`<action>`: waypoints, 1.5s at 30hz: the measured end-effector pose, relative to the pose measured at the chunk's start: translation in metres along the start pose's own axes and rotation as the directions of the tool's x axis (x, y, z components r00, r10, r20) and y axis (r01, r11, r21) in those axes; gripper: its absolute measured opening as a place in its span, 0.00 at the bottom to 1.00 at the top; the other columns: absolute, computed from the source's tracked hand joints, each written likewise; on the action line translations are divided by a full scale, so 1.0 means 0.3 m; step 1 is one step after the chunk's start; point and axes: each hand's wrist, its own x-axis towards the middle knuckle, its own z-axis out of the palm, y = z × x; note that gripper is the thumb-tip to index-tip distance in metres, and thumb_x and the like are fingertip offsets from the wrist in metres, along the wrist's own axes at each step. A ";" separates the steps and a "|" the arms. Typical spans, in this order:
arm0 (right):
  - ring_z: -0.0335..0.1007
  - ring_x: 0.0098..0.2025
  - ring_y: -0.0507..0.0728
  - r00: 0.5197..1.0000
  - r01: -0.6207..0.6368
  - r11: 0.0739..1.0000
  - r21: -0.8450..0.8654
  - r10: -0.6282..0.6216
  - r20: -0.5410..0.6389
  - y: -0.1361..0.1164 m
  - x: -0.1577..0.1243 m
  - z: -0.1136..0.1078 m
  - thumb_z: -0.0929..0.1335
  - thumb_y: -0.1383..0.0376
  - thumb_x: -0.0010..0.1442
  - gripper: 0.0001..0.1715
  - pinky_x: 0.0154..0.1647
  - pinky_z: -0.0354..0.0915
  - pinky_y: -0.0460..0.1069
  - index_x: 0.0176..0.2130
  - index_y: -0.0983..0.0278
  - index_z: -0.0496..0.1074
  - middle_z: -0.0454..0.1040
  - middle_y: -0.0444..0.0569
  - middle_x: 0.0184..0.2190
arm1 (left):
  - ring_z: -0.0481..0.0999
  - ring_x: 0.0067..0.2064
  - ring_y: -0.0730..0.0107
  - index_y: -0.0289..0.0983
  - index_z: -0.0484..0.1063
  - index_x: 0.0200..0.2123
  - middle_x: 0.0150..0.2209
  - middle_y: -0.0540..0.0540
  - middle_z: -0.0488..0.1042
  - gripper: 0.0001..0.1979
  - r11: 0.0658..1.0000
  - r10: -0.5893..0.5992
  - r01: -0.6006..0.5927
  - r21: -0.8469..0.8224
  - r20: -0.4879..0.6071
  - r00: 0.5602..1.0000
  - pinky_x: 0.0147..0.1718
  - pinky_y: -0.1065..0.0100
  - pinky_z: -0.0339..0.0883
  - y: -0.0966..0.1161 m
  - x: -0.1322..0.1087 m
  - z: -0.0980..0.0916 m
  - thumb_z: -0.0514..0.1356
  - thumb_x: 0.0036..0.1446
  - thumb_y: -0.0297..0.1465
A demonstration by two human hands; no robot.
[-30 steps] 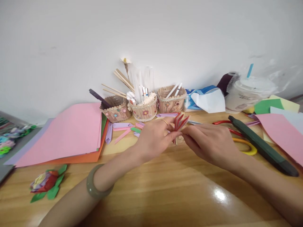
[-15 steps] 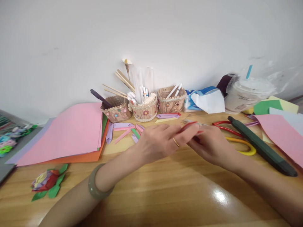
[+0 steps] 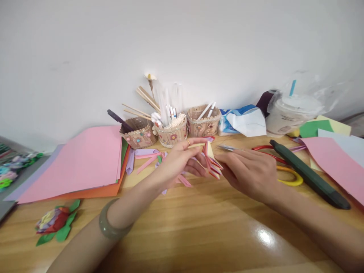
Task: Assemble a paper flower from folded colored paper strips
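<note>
Between my hands is a small folded paper piece (image 3: 211, 161) with pink, red and cream layers fanned at its lower end. My left hand (image 3: 189, 159) holds it from the left, index finger stretched along its top and the other fingers curled at its side. My right hand (image 3: 250, 170) is closed at the paper's right edge; its fingertips are partly hidden. Just beyond my right hand lie metal scissor blades (image 3: 227, 147). A red handle (image 3: 265, 151) and a yellow handle (image 3: 294, 177) show past that hand. Folded paper strips (image 3: 148, 163) in pink, purple and green lie behind my left hand.
Three decorated baskets (image 3: 172, 136) with pens and sticks stand along the wall. Coloured paper sheets (image 3: 76, 163) and a paper flower (image 3: 54, 222) are at left. A dark green pen-shaped tool (image 3: 309, 176), a tissue pack (image 3: 227, 123) and a drink cup (image 3: 292, 113) are at right.
The folded paper, mostly covered by my fingers before, now shows its fanned layers. My left hand has shifted left and its index finger has straightened; my right hand has turned palm down.
</note>
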 end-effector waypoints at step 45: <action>0.68 0.36 0.55 0.842 -0.531 0.533 0.659 0.243 0.482 0.052 0.035 0.002 0.65 0.59 0.57 0.11 0.38 0.63 0.50 0.30 0.62 0.72 0.72 0.48 0.33 | 0.66 0.56 0.60 0.31 0.70 0.45 0.46 0.37 0.75 0.14 -0.387 0.693 -0.693 0.608 0.688 0.217 0.53 0.61 0.62 -0.087 0.045 -0.082 0.49 0.60 0.28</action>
